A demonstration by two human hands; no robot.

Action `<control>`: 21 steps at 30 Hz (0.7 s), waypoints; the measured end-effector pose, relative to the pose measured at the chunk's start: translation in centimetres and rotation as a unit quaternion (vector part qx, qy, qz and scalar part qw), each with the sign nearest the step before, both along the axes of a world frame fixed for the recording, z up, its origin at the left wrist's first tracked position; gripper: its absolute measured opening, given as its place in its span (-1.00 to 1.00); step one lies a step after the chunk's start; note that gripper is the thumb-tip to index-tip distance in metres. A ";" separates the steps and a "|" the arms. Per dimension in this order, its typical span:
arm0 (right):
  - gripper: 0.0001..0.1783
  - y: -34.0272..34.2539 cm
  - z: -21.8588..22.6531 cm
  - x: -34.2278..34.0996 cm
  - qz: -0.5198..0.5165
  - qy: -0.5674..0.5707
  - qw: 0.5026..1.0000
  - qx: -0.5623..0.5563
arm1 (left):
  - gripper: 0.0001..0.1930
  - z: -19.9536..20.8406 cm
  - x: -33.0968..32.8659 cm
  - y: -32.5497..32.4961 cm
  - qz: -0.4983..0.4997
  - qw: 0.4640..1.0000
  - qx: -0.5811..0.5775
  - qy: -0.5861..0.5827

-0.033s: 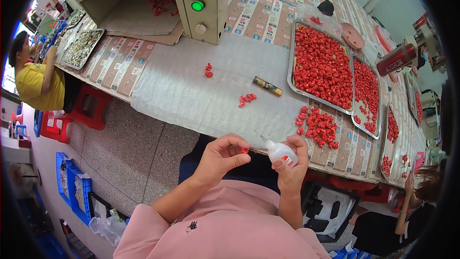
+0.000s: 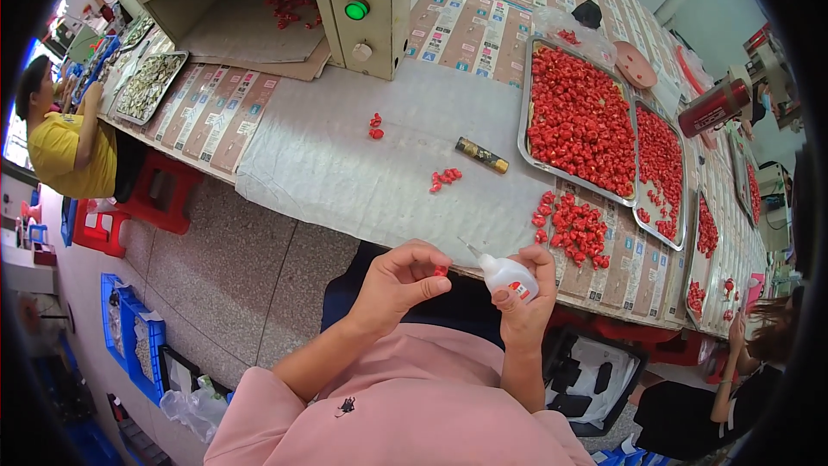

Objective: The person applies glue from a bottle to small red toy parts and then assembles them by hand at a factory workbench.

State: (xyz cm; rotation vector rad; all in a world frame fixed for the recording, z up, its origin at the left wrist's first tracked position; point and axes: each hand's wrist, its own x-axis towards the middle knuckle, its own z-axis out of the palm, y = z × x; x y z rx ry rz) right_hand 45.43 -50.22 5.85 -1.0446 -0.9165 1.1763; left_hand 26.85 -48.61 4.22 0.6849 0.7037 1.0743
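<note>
Between the thumb and fingers of my left hand [image 2: 399, 286] is a small red piece [image 2: 441, 271], mostly covered by the fingertips. My right hand [image 2: 527, 302] is wrapped round a white squeeze bottle [image 2: 507, 276] with a thin needle tip, which points up and left toward the left hand without touching the red piece. Both hands are just off the table's front edge. A small cluster of red pieces [image 2: 445, 179] lies on the pale sheet ahead of them, and a loose heap of red pieces [image 2: 576, 229] sits beyond the right hand.
A dark patterned tube [image 2: 481, 155] lies on the pale sheet [image 2: 345, 181]. Metal trays of red pieces [image 2: 578, 116] stand at the right. A box-like machine [image 2: 362, 13] with red and green buttons is at the back. One person [image 2: 73, 142] sits far left, another [image 2: 716, 397] at right.
</note>
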 end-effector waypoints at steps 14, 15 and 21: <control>-0.43 -1.1 -0.3 1.9 -0.042 -0.069 0.992 0.092 | -0.81 1.4 0.3 -0.2 -0.008 0.990 -0.109 -0.086; -0.40 -1.3 -0.4 2.0 -0.031 -0.082 0.991 0.099 | -0.82 1.7 0.3 -0.1 -0.016 0.988 -0.123 -0.088; -0.45 -1.9 0.8 1.6 -0.093 -0.116 0.984 0.094 | -0.80 1.4 0.5 -0.2 -0.024 0.984 -0.129 -0.120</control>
